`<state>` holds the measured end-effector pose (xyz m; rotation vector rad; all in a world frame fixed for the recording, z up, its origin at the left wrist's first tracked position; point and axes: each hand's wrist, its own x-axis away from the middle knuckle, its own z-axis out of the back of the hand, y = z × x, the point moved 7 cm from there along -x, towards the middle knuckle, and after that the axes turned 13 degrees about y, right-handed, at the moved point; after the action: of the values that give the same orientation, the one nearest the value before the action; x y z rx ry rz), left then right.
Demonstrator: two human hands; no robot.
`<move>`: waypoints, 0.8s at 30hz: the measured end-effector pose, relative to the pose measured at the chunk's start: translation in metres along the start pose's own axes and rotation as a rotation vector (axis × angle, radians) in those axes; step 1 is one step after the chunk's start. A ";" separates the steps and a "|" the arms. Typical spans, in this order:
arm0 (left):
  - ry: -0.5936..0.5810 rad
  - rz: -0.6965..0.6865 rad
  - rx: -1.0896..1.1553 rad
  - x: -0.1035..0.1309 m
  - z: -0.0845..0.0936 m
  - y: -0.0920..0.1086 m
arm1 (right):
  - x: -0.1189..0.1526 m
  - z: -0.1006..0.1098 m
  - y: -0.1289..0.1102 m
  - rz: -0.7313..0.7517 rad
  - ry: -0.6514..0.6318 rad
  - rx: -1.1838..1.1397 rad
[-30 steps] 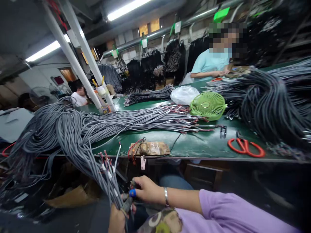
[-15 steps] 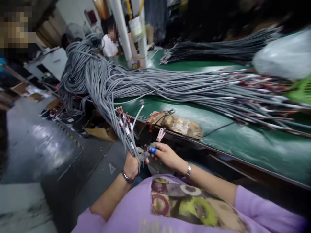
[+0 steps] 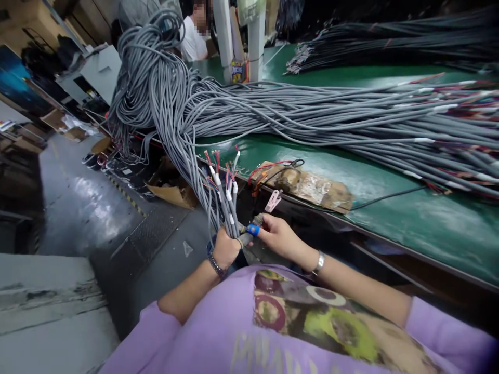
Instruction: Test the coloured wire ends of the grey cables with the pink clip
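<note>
Left hand, closed in a fist, grips a bunch of grey cables just below their stripped ends; the ends stand up above the fist w/ red, white & dark wire tips fanned out. That bunch runs up & left from the fist to the big cable pile, which hangs over the front-left corner of the green tabletop & spills toward the floor. Wristwatch sits on the left wrist.

Right hand sits just beside the left, fingers curled in, narrow pinch at the cable ends; a blue tape wrap covers one fingertip, touching the grey piece at the top of the left fist. Can't tell exactly what the pinch holds, too small. Silver bracelet on the right wrist. Both hands are below the tabletop's front edge, over the person's lap; purple shirt w/ a printed patch fills the bottom of the view.

At the front edge, just above the hands: a brown taped block w/ red & black leads at its left end, and a pink clip hanging off the edge beside it. A black lead runs right from the block across the green surface.

Long grey cables lie lengthwise across the tabletop toward the right edge, their ends showing white sleeves & red tips. Darker cable bundle lies near the far edge. White posts stand at the far-left part of the tabletop; another person in a white shirt is behind them.
</note>
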<state>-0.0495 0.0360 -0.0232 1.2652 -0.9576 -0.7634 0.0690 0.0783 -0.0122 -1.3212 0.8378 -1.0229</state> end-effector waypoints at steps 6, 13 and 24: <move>-0.270 0.024 -0.111 0.000 -0.002 0.003 | 0.007 -0.003 0.000 0.009 -0.086 -0.068; -0.406 0.058 -0.079 0.000 -0.003 -0.008 | 0.011 -0.013 -0.004 0.039 -0.092 -0.087; -0.087 0.093 0.152 -0.006 0.000 0.003 | 0.011 -0.002 0.014 -0.244 0.020 -0.313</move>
<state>-0.0519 0.0420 -0.0209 1.3173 -1.1549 -0.6881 0.0724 0.0662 -0.0259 -1.7134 0.8926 -1.1269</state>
